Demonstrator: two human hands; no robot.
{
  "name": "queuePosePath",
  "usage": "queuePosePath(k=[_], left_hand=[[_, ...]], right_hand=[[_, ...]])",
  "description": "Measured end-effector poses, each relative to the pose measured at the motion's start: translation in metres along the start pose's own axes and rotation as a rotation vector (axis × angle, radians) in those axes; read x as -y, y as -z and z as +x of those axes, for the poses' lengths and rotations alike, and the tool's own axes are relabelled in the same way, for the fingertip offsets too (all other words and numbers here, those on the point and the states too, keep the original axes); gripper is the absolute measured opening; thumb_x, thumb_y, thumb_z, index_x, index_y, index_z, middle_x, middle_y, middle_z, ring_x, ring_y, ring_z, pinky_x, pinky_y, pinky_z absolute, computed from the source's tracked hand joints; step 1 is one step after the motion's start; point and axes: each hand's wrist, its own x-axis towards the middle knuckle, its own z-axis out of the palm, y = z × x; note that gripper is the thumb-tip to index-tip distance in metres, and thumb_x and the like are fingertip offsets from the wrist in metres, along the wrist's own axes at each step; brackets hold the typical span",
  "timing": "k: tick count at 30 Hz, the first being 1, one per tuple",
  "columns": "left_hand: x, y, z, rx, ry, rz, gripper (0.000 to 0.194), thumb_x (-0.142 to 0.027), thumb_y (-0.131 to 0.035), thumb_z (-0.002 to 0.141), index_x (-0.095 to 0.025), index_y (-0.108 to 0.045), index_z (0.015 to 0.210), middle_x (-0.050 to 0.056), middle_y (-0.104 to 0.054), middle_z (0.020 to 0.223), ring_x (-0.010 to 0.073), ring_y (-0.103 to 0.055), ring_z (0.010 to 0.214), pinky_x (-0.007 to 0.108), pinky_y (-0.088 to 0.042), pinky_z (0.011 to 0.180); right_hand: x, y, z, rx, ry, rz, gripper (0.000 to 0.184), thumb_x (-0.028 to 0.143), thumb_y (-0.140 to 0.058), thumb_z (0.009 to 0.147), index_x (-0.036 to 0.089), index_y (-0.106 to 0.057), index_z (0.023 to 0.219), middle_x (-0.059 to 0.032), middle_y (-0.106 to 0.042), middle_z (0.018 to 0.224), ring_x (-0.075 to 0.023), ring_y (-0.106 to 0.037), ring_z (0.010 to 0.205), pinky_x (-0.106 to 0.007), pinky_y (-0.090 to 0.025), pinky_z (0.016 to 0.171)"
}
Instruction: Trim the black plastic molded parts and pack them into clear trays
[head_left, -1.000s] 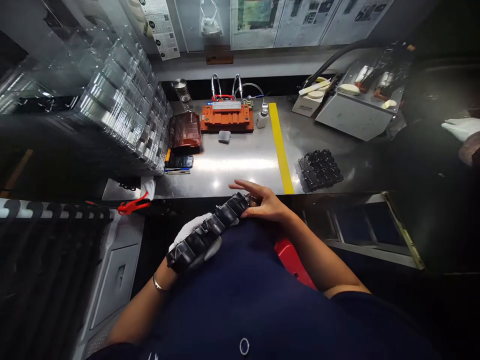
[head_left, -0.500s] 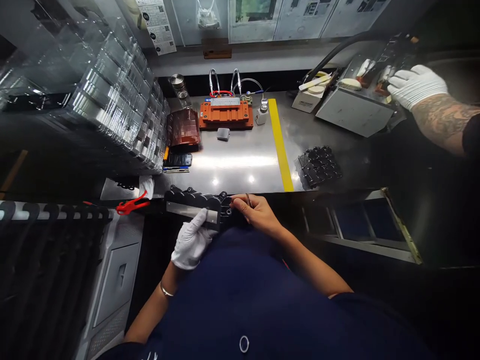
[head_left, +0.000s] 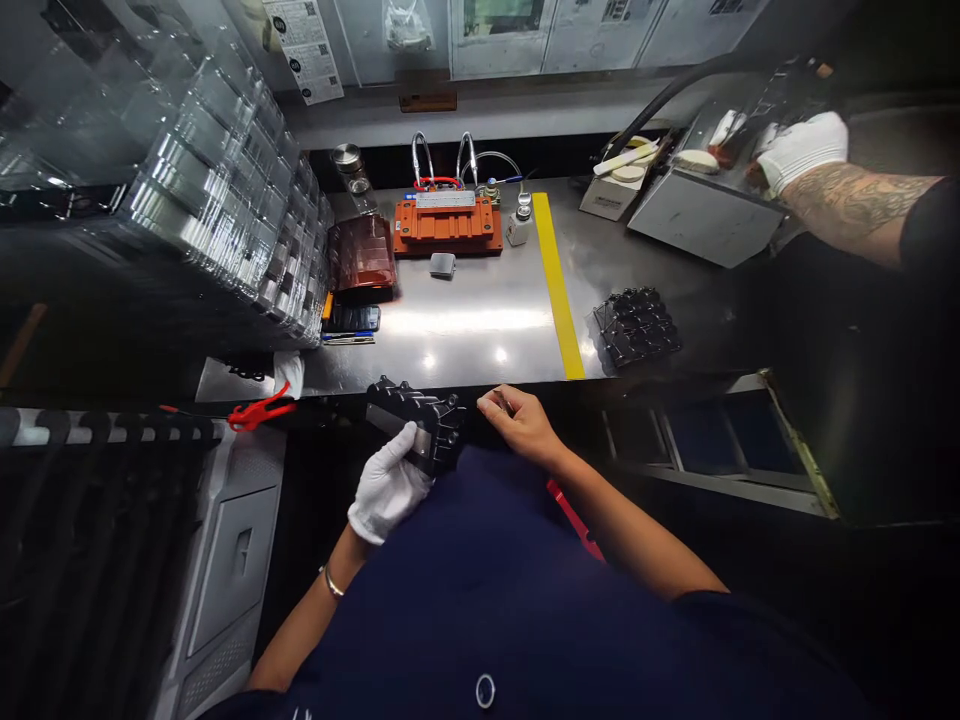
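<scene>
My left hand point(head_left: 388, 490), in a white glove, is closed around a black moulded plastic part point(head_left: 420, 410) with a metal plate on its side. Its thumb presses on that plate, and the part is tilted in front of the bench edge. To the right of the part, a short gap away, is my bare right hand point(head_left: 523, 425). Its fingers are curled in a pinch; a small dark thing shows between them, too small to name.
An orange fixture point(head_left: 448, 228) stands at the back of the metal bench, beside a small white bottle point(head_left: 518, 226). Clear plastic trays point(head_left: 217, 190) are stacked at left. Black parts point(head_left: 639, 325) lie right of the yellow tape point(head_left: 556, 290). A co-worker's gloved hand point(head_left: 806, 150) is at far right.
My right hand has come away from the black plastic part, opening a gap. My left hand has turned the part and shifted it right. The co-worker's hand has moved left.
</scene>
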Motion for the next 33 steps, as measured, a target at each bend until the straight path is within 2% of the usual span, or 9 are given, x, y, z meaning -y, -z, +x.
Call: queuePosePath(k=[2, 4, 7, 10, 13, 18, 24, 29, 33], left_hand=[[-0.002, 0.009, -0.003, 0.075, -0.043, 0.125, 0.016, -0.014, -0.060, 0.083, -0.016, -0.072, 0.092, 0.004, -0.075, 0.089, 0.0166, -0.070, 0.091, 0.028, -0.053, 0.093], [-0.004, 0.016, -0.006, 0.159, -0.094, 0.253, 0.032, -0.019, -0.069, 0.076, -0.017, -0.070, 0.108, 0.007, -0.074, 0.099, 0.0249, -0.067, 0.104, 0.039, -0.049, 0.100], [-0.009, 0.020, -0.009, 0.223, -0.130, 0.384, 0.052, -0.028, -0.075, 0.071, -0.019, -0.063, 0.121, 0.011, -0.070, 0.112, 0.0322, -0.062, 0.112, 0.047, -0.046, 0.101], [-0.012, 0.016, -0.011, 0.231, -0.149, 0.462, 0.056, -0.031, -0.078, 0.069, -0.019, -0.063, 0.121, 0.011, -0.070, 0.113, 0.0334, -0.061, 0.113, 0.047, -0.045, 0.102], [-0.011, 0.011, -0.011, 0.227, -0.167, 0.494, 0.055, -0.032, -0.079, 0.067, -0.019, -0.064, 0.119, 0.011, -0.070, 0.111, 0.0339, -0.059, 0.115, 0.048, -0.044, 0.103], [-0.006, 0.012, -0.009, 0.199, -0.179, 0.443, 0.052, -0.030, -0.076, 0.071, -0.018, -0.064, 0.120, 0.012, -0.069, 0.115, 0.0340, -0.058, 0.117, 0.049, -0.041, 0.105], [0.000, 0.011, -0.010, 0.155, -0.130, 0.320, 0.043, -0.033, -0.069, 0.079, -0.014, -0.065, 0.117, 0.012, -0.071, 0.110, 0.0311, -0.061, 0.113, 0.047, -0.043, 0.104], [0.001, 0.003, -0.013, 0.072, -0.066, 0.144, 0.030, -0.022, -0.058, 0.088, -0.013, -0.065, 0.116, 0.008, -0.074, 0.102, 0.0214, -0.069, 0.097, 0.037, -0.049, 0.100], [-0.006, -0.006, -0.015, -0.003, 0.038, -0.104, 0.028, -0.017, -0.043, 0.096, -0.014, -0.069, 0.107, 0.004, -0.075, 0.087, 0.0134, -0.072, 0.083, 0.023, -0.056, 0.086]], right_hand=[[-0.013, 0.008, -0.001, 0.091, -0.014, -0.241, 0.030, 0.044, -0.059, 0.083, 0.017, -0.059, 0.071, 0.0008, -0.055, 0.063, -0.0106, -0.046, 0.057, -0.022, -0.031, 0.054], [-0.013, 0.016, -0.003, 0.140, 0.053, -0.342, 0.026, 0.040, -0.054, 0.088, 0.017, -0.062, 0.078, -0.0008, -0.060, 0.069, -0.0116, -0.051, 0.061, -0.023, -0.034, 0.057], [0.012, 0.026, -0.007, 0.142, 0.354, -0.217, 0.037, 0.039, -0.035, 0.098, 0.017, -0.062, 0.087, -0.0041, -0.064, 0.077, -0.0122, -0.056, 0.068, -0.023, -0.039, 0.063], [0.043, 0.028, -0.009, 0.216, 0.692, -0.137, 0.046, 0.056, -0.041, 0.093, 0.016, -0.061, 0.085, -0.0036, -0.061, 0.071, -0.0119, -0.054, 0.064, -0.023, -0.038, 0.060], [0.056, 0.023, -0.007, 0.210, 0.853, -0.207, 0.051, 0.065, -0.048, 0.086, 0.016, -0.057, 0.071, 0.0001, -0.052, 0.061, -0.0099, -0.046, 0.056, -0.023, -0.029, 0.052], [0.047, 0.015, 0.000, 0.031, 0.909, -0.259, 0.054, 0.064, -0.049, 0.086, 0.017, -0.049, 0.059, 0.0027, -0.043, 0.055, -0.0086, -0.040, 0.052, -0.024, -0.023, 0.050], [0.046, 0.011, 0.007, -0.116, 0.888, -0.358, 0.057, 0.064, -0.040, 0.089, 0.016, -0.055, 0.064, 0.0002, -0.048, 0.058, -0.0099, -0.041, 0.055, -0.025, -0.026, 0.052], [0.050, 0.013, 0.010, -0.111, 0.882, -0.391, 0.059, 0.057, -0.032, 0.096, 0.017, -0.051, 0.057, 0.0001, -0.046, 0.056, -0.0098, -0.039, 0.053, -0.026, -0.025, 0.052], [0.055, 0.025, 0.016, 0.004, 0.862, -0.330, 0.050, 0.043, -0.027, 0.101, 0.015, -0.058, 0.072, -0.0002, -0.053, 0.060, -0.0089, -0.045, 0.054, -0.023, -0.030, 0.053]])
